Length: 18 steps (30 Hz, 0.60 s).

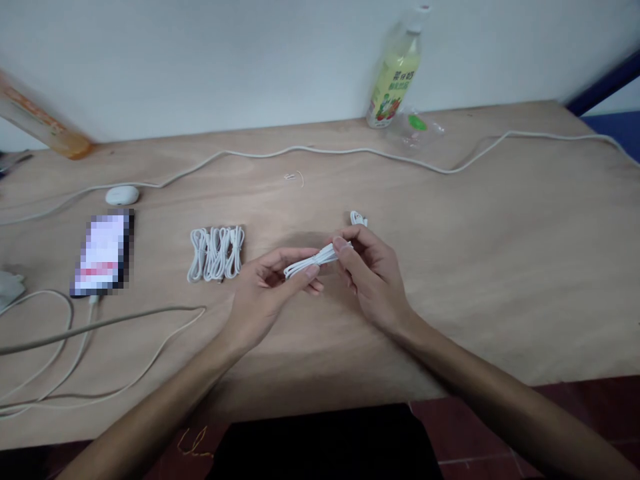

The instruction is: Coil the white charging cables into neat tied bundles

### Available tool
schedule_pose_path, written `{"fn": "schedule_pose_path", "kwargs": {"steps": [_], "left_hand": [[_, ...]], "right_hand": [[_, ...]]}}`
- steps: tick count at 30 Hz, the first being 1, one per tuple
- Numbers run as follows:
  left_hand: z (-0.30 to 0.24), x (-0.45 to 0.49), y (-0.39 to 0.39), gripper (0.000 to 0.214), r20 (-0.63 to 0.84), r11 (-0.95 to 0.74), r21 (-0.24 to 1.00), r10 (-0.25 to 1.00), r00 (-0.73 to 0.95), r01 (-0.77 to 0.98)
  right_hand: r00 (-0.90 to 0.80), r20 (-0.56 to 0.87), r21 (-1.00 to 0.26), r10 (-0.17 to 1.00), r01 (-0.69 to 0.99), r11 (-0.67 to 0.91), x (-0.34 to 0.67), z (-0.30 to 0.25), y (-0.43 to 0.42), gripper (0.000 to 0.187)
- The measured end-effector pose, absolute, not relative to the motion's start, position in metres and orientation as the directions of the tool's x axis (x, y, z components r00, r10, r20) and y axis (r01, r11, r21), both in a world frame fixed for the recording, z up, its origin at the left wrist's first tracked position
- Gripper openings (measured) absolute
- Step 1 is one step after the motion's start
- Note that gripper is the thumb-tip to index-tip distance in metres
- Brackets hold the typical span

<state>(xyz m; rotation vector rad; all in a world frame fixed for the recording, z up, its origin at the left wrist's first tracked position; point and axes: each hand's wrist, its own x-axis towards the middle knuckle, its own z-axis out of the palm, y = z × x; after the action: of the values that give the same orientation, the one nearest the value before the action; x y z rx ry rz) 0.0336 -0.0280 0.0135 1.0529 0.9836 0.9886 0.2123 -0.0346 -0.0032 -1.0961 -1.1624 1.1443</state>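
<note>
A folded white cable (315, 260) is held between both hands just above the wooden table (475, 267). My left hand (270, 293) pinches its left end with thumb and fingers. My right hand (370, 273) grips its right end, and a loop of the cable (359, 218) sticks out behind the fingers. Several bundled white cables (216, 253) lie side by side on the table, left of my left hand.
A phone (103, 253) lies at the left with a charging cable (75, 360) looping toward the front edge. A white earbud case (122, 195) sits behind it. A long white cord (310, 151) runs along the back. A drink bottle (395, 73) stands by the wall.
</note>
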Motion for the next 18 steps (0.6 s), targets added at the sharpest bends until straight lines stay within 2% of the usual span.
{"fn": "schedule_pose_path", "kwargs": {"steps": [7,13,18], "left_hand": [[0.0134,0.0321,-0.0284,0.015,-0.141,0.173,0.976,0.965,0.219,-0.135],[0.0126,0.0332,-0.0276,0.013,-0.156,0.198,0.959,0.966,0.207,-0.201],[0.0121,0.0335,-0.0269,0.01,-0.159,0.211,0.948,0.963,0.219,-0.238]], "right_hand": [[0.058,0.138,-0.989,0.989,-0.039,0.141,0.2117,-0.0021,-0.035,0.033],[0.046,0.185,-0.983,0.982,0.021,0.184,0.2121,-0.0001,-0.0378,0.025],[0.038,0.195,-0.981,0.98,0.009,0.195,0.2118,0.001,-0.0385,0.021]]}}
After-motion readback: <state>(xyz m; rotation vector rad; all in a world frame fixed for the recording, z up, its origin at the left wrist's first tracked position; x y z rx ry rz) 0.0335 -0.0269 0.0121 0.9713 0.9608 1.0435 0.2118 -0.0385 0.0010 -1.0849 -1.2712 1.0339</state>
